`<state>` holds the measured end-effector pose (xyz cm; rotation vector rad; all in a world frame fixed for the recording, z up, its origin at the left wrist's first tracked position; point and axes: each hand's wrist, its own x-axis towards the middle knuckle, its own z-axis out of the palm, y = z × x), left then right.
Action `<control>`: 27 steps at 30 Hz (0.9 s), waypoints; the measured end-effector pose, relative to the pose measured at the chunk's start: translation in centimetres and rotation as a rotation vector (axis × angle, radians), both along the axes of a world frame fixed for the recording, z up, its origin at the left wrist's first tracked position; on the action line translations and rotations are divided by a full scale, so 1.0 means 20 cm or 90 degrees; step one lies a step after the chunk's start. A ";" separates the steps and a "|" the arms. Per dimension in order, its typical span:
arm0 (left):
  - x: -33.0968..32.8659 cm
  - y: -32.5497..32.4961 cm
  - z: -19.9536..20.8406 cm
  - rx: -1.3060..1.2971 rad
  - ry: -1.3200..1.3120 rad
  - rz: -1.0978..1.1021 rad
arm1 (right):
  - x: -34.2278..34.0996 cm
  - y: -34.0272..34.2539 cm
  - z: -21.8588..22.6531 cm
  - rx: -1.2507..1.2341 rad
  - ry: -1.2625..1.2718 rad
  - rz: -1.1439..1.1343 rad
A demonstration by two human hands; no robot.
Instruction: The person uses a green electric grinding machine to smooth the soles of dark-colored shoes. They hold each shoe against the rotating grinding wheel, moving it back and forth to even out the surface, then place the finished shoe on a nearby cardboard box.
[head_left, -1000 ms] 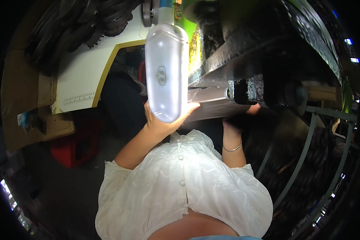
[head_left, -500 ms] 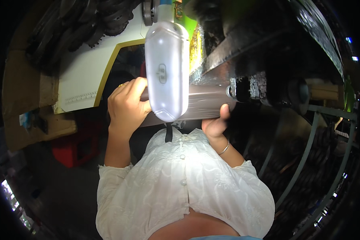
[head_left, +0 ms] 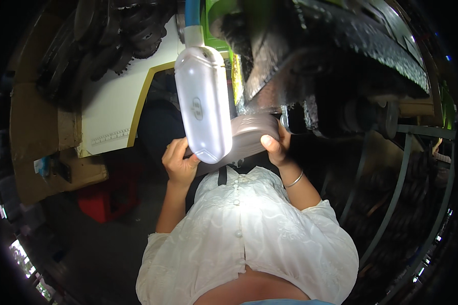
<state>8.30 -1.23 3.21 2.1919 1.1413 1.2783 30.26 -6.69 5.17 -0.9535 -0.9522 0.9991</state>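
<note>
A brownish shoe sole (head_left: 250,136) with fine grooves along its side lies between my hands, under a dark machine (head_left: 336,66). My left hand (head_left: 181,161) grips its left end, fingers bent and thumb toward the lamp. At the right end, my right hand (head_left: 277,146) clasps the sole, its thumb laid on the near side and its fingers behind. A frosted white lamp (head_left: 203,104) hangs in front and covers part of the sole and the tips of my left fingers. The sole's far edge comes close to the machine's lower part; whether they touch I cannot tell.
On the left, a white board (head_left: 107,119) with a yellow edge carries a pile of dark sole-like pieces (head_left: 114,38). A red stool (head_left: 107,201) stands below it near cardboard (head_left: 81,173). To the right is a grey-green metal rack (head_left: 392,188) with dark items.
The sole has tilted and turned, its left end now nearer me. My left hand has moved right and toward me. My right hand now has its fingers behind the sole. The view has shifted slightly.
</note>
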 end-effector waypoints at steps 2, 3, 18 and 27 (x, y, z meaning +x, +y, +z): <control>0.03 -0.05 -0.04 -0.043 -0.038 0.021 | 0.01 0.02 0.03 -0.018 -0.008 0.018; 0.04 -0.07 -0.06 -0.064 -0.057 0.032 | 0.02 0.02 0.04 -0.032 -0.016 0.030; 0.23 -0.02 0.14 -0.138 -0.149 -0.174 | 0.00 0.08 0.00 0.100 -0.216 0.112; 0.43 0.03 0.33 -0.182 -0.063 -0.235 | 0.06 0.00 0.01 0.014 0.073 -0.008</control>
